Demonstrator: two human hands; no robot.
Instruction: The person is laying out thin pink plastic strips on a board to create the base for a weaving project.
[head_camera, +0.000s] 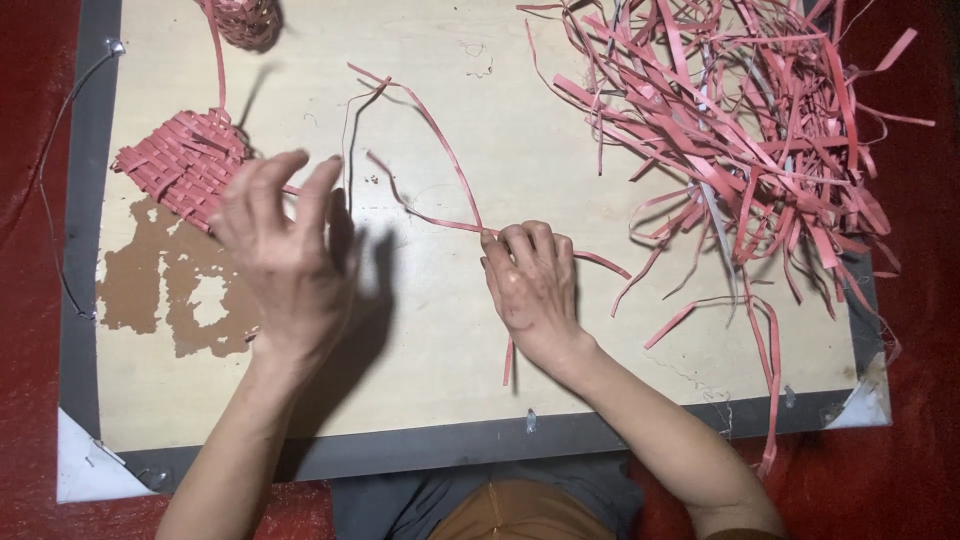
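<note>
My left hand (285, 245) hovers over the board with fingers spread, just right of a flat woven pink mat (185, 160). It holds nothing that I can see. My right hand (535, 285) is closed on thin pink strips (440, 150) that loop up across the pale board (520, 120); one strip end hangs below the hand. Fingertips of both hands are about two hand-widths apart.
A large loose heap of pink strips (745, 120) covers the board's upper right. A small woven pink basket (245, 20) stands at the top left. The board has a grey border (85, 200), a brown worn patch (165, 290) and lies on red floor.
</note>
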